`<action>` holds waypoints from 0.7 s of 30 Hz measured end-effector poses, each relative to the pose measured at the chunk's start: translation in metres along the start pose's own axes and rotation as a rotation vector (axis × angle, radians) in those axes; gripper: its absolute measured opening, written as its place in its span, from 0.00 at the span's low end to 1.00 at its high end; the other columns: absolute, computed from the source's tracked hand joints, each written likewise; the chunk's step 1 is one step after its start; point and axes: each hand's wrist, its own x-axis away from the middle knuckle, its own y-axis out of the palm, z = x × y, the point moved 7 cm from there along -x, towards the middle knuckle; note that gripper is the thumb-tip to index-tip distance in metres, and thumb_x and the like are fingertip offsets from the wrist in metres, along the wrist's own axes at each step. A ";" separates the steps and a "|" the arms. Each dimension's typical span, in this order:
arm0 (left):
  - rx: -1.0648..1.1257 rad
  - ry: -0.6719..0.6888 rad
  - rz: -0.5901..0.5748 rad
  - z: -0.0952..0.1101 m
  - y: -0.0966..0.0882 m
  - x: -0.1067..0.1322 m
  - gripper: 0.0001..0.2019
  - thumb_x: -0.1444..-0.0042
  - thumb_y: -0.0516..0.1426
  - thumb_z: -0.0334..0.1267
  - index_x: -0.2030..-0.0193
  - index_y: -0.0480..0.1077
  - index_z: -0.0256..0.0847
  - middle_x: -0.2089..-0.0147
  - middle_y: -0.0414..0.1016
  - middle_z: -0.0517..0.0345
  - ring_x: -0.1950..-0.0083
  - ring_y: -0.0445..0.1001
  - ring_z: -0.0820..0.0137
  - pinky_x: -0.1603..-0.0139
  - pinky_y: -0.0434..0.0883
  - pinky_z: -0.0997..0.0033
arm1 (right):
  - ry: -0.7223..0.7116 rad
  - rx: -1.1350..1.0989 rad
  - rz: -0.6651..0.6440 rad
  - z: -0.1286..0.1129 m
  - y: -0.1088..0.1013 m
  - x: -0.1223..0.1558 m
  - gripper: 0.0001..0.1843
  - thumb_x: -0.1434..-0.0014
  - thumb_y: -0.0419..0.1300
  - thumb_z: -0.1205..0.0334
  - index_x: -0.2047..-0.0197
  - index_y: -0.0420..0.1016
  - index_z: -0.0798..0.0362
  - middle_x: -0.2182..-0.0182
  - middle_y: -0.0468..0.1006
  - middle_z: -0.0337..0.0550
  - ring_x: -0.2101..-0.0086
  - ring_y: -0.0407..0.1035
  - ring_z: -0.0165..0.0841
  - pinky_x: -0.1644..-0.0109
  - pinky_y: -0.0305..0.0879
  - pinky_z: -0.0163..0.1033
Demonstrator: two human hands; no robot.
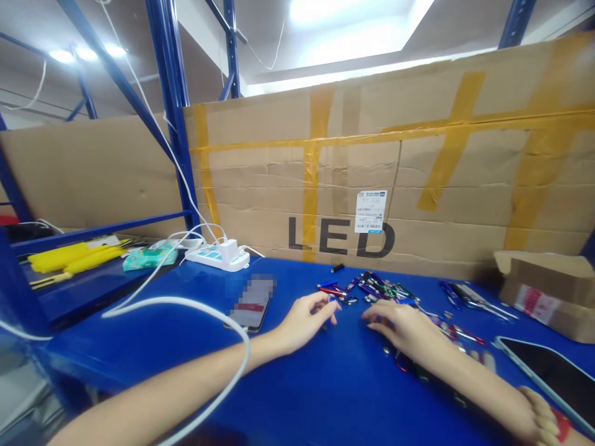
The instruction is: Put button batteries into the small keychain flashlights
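Note:
My left hand (312, 319) is over the middle of the blue tabletop (307, 390), thumb and fingers closed on a small blue object (332, 308), mostly hidden by the fingers. To its right, my right hand (402, 325) is palm down with bent fingers, the thumb a little apart from them and nothing visible between. It is at the near edge of a pile of small shiny metal pieces (383, 288) in blue, purple, green and silver. Just beyond my left hand are a red slim piece (332, 292) and a blue one (327, 285). My right forearm partly covers more loose pieces.
A phone (255, 303) is left of my left hand, near a power strip (218, 257). A white cable (204, 303) arches across my left forearm. At right are a tablet (553, 378) and an open cardboard box (574, 297). Large cardboard (260, 186) stands behind.

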 end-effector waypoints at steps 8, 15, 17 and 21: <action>-0.316 0.215 -0.119 0.012 0.012 0.005 0.12 0.42 0.52 0.43 0.58 0.73 0.41 0.60 0.77 0.57 0.62 0.73 0.70 0.59 0.66 0.73 | -0.277 -0.006 0.329 -0.038 -0.022 0.008 0.12 0.39 0.50 0.67 0.62 0.74 0.50 0.63 0.77 0.44 0.63 0.73 0.31 0.60 0.70 0.34; -0.561 0.349 -0.204 0.015 0.022 0.011 0.14 0.39 0.48 0.44 0.55 0.70 0.42 0.56 0.74 0.55 0.53 0.71 0.66 0.53 0.66 0.69 | -0.285 -0.186 0.489 -0.055 -0.032 0.017 0.09 0.41 0.53 0.71 0.61 0.72 0.52 0.65 0.74 0.44 0.63 0.71 0.29 0.59 0.69 0.31; -0.580 0.343 -0.213 0.014 0.023 0.011 0.14 0.38 0.47 0.44 0.53 0.69 0.42 0.54 0.74 0.54 0.52 0.71 0.66 0.52 0.66 0.69 | -0.315 -0.232 0.470 -0.059 -0.029 0.018 0.10 0.41 0.53 0.72 0.60 0.71 0.52 0.65 0.73 0.44 0.63 0.70 0.29 0.59 0.68 0.32; -0.502 0.339 -0.206 0.013 0.022 0.010 0.14 0.38 0.47 0.42 0.51 0.66 0.43 0.50 0.73 0.55 0.50 0.71 0.68 0.50 0.65 0.70 | -0.301 -0.301 0.444 -0.060 -0.026 0.017 0.09 0.42 0.54 0.73 0.60 0.72 0.54 0.65 0.73 0.44 0.63 0.70 0.29 0.58 0.68 0.33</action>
